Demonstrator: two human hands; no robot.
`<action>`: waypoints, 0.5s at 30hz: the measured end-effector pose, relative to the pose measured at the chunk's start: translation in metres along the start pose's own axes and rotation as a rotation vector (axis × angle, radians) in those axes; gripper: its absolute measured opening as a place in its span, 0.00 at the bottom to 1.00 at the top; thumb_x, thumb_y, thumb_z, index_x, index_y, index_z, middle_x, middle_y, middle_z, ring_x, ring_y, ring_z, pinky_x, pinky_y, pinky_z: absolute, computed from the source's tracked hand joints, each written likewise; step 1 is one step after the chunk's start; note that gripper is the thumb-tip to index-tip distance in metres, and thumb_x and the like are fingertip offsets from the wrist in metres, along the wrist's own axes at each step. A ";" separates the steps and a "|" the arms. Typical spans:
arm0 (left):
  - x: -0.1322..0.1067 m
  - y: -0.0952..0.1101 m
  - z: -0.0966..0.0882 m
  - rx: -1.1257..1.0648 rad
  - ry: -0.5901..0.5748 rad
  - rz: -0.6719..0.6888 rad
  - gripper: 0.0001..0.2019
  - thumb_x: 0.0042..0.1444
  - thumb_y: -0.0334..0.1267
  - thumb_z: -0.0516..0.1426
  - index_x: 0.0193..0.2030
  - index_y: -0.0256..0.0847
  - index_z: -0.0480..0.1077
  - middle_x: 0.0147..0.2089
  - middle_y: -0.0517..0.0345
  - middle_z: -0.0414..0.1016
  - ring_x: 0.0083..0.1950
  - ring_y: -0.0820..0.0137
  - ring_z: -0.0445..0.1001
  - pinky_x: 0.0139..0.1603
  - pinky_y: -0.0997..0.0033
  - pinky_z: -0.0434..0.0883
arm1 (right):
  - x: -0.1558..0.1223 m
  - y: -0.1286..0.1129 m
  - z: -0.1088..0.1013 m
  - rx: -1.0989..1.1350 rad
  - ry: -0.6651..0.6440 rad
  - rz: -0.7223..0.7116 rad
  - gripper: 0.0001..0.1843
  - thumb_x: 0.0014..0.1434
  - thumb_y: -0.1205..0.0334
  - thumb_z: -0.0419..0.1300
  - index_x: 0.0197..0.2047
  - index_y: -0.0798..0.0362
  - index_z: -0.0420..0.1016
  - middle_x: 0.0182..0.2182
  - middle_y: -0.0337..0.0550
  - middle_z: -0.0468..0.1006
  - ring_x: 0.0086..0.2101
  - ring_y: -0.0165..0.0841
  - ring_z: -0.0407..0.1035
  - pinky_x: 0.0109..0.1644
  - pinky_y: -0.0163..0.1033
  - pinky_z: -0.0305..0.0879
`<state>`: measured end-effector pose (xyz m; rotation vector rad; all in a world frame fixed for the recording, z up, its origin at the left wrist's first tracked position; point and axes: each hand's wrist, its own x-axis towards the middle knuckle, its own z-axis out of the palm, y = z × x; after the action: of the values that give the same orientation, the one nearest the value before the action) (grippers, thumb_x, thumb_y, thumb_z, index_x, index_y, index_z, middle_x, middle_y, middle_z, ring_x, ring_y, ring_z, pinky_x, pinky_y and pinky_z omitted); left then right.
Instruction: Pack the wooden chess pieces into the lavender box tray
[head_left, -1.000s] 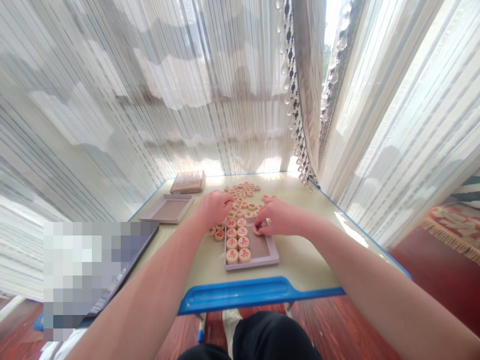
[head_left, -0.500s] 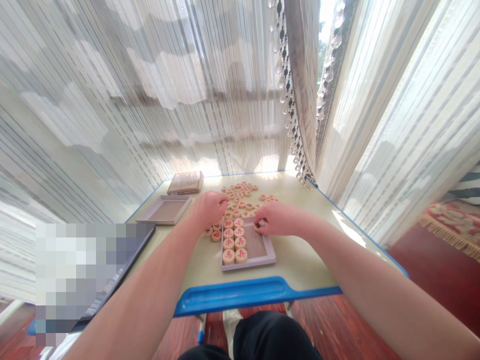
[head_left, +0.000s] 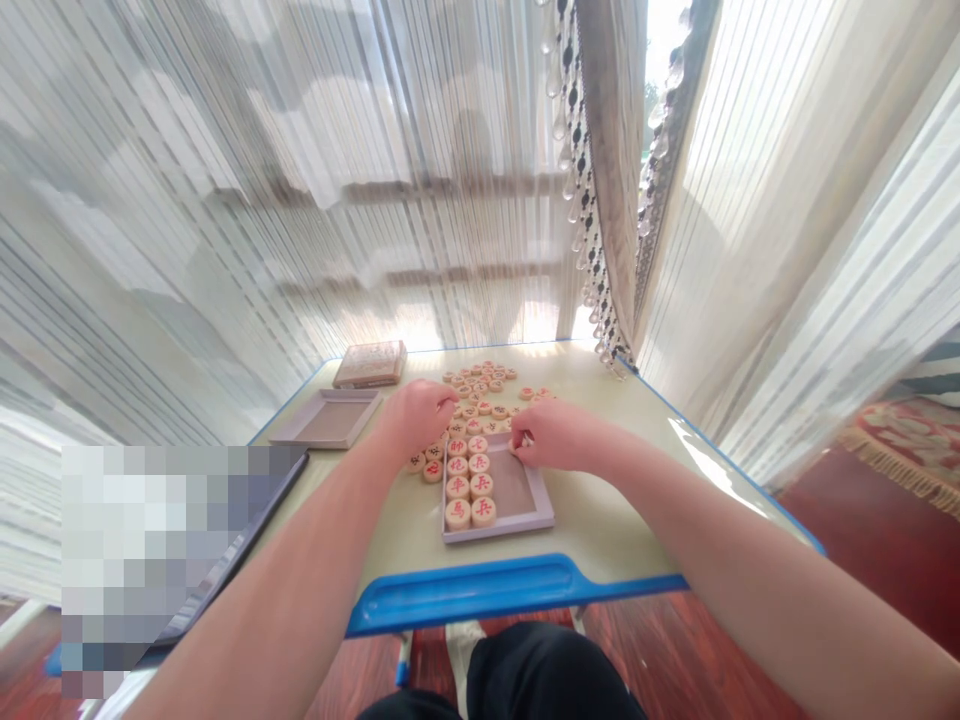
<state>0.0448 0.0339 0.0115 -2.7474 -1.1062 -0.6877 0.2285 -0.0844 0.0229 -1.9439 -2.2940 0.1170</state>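
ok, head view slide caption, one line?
Right hand at the far end of a tray with two columns of red-marked discs, left hand beside loose discs.

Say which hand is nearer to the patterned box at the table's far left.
Left. The left hand is right of the patterned box and lower in view; the right hand is farther right, at the far right corner of the tray with xiangqi pieces.

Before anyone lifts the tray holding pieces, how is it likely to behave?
The tray would probably dip leftward, its left half carrying two columns of pieces. With no dividers visible, they may slide if it tilts.
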 end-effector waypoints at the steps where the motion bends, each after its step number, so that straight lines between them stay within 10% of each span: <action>1: 0.000 0.000 0.000 0.000 -0.005 0.000 0.16 0.51 0.37 0.47 0.36 0.44 0.77 0.39 0.56 0.78 0.41 0.66 0.74 0.43 0.70 0.70 | 0.000 0.000 0.000 0.010 -0.001 0.010 0.08 0.47 0.64 0.57 0.30 0.48 0.77 0.30 0.40 0.78 0.31 0.33 0.69 0.28 0.33 0.57; 15: -0.001 0.001 -0.002 -0.025 -0.010 -0.016 0.16 0.50 0.36 0.47 0.34 0.43 0.76 0.37 0.57 0.78 0.39 0.66 0.74 0.42 0.70 0.70 | 0.000 0.002 0.002 0.071 0.009 0.016 0.07 0.46 0.63 0.57 0.30 0.49 0.76 0.31 0.40 0.78 0.32 0.33 0.69 0.29 0.34 0.57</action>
<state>0.0445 0.0320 0.0127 -2.7686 -1.1299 -0.6955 0.2303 -0.0838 0.0208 -1.9246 -2.2372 0.1874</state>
